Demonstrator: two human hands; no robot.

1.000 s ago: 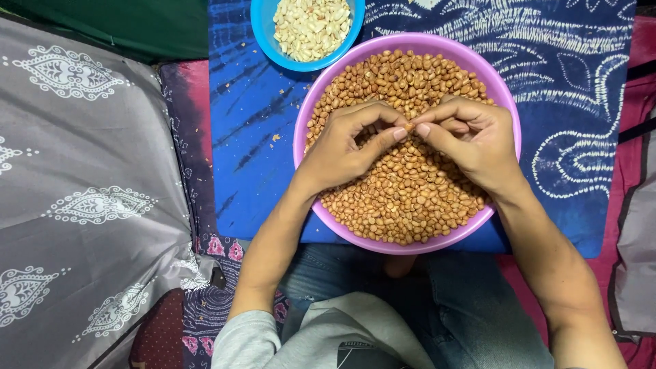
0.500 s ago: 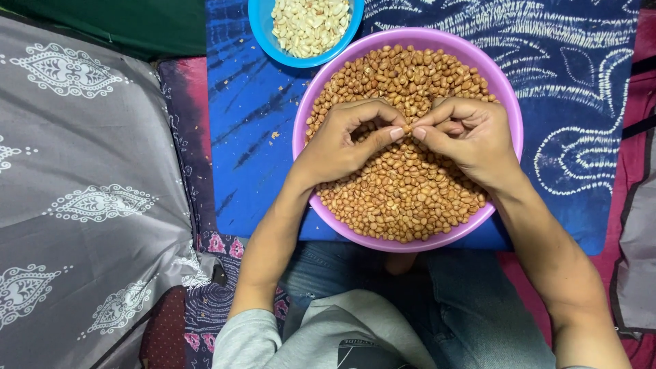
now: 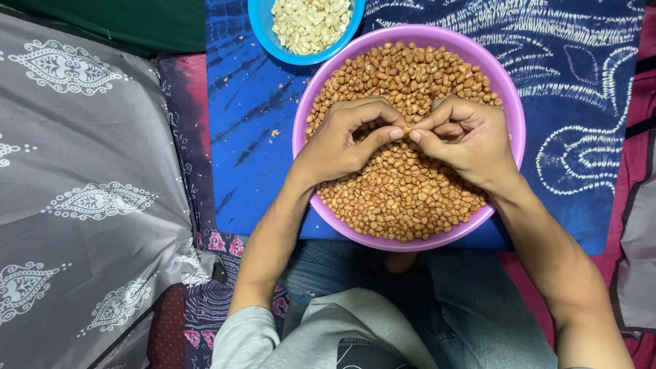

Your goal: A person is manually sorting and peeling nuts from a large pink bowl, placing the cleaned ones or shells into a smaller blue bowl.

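While both hands (image 3: 410,137) pinch 1 peanut (image 3: 406,130) as before, nothing shifts.

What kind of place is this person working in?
Probably a home, with the person sitting on the floor. Patterned cloths are spread out: a blue tie-dye cloth under the purple bowl of brown peanuts, and a grey printed fabric alongside. Both hands pinch one peanut.
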